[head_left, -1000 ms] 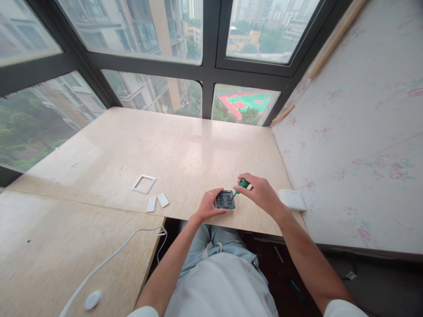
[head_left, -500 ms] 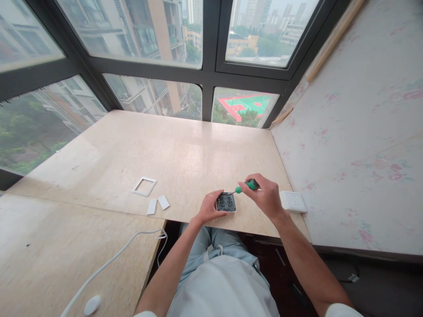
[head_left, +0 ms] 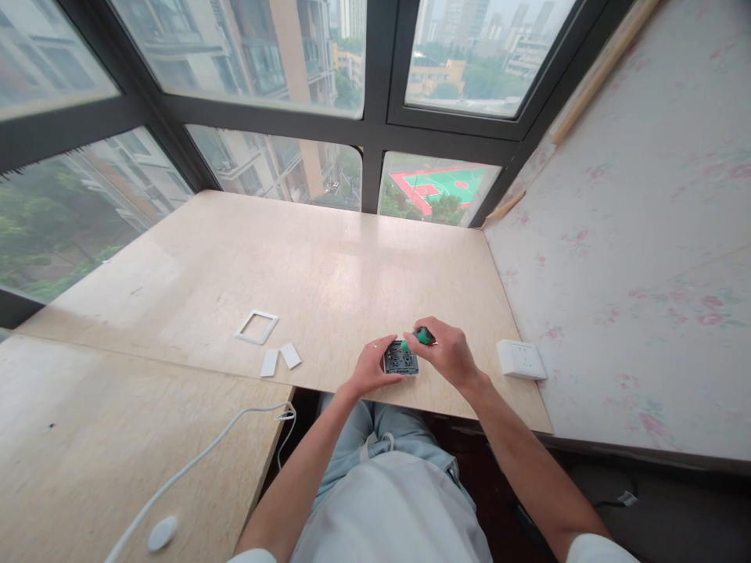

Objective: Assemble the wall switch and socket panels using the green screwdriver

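Observation:
Near the front edge of the wooden surface lies a wall switch [head_left: 402, 361], its dark inner mechanism facing up inside a white rim. My left hand [head_left: 373, 366] grips it from the left, thumb on the near side and fingers at the far side. A green and black screwdriver [head_left: 423, 335] is in my closed right hand [head_left: 449, 352], its handle slanting down to the left over the switch. The tip of the screwdriver is too small to make out. To the left lie a white square frame [head_left: 256, 327] and two white switch covers, one upright [head_left: 270, 363] and one tilted [head_left: 290, 356].
A white socket box [head_left: 522, 359] sits against the flowered wall [head_left: 634, 258] at right. A white cable [head_left: 193, 461] and a round white disc [head_left: 163, 533] lie on the lower-left board. Windows [head_left: 246, 62] border the far side.
My right hand has moved left with the screwdriver, bringing its green end over the switch. My left hand keeps its grip on the switch.

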Action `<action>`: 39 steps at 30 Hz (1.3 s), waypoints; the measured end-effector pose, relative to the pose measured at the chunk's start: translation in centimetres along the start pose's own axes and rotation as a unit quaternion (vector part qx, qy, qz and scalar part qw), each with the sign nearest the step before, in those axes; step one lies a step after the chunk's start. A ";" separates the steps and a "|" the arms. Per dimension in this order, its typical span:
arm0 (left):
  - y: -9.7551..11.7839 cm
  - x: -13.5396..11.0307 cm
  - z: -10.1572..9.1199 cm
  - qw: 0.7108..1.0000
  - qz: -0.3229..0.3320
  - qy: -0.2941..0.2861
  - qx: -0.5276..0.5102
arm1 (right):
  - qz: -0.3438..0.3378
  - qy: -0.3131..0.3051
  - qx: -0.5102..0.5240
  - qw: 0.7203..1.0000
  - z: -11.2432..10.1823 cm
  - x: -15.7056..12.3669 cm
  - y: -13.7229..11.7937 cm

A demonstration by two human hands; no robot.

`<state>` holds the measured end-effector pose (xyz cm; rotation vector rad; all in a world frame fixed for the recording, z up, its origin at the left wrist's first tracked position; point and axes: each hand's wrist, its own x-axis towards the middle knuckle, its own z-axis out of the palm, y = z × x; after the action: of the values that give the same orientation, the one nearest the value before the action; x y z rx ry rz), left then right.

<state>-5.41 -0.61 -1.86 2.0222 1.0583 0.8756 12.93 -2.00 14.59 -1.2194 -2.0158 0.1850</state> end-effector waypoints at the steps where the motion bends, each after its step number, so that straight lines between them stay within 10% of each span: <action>1: 0.0 0.0 0.0 1.000 -0.001 0.000 0.000 | 0.000 -0.002 0.001 1.000 0.0 0.0 0.0; 39: 1.1 0.5 -0.5 0.999 -0.024 -0.013 -0.043 | -0.046 -0.102 0.011 0.994 1.0 2.4 -0.6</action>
<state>-5.17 -0.52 -0.60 1.9247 1.0339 0.8533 11.22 -0.11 15.41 -1.1294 -2.2338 0.2966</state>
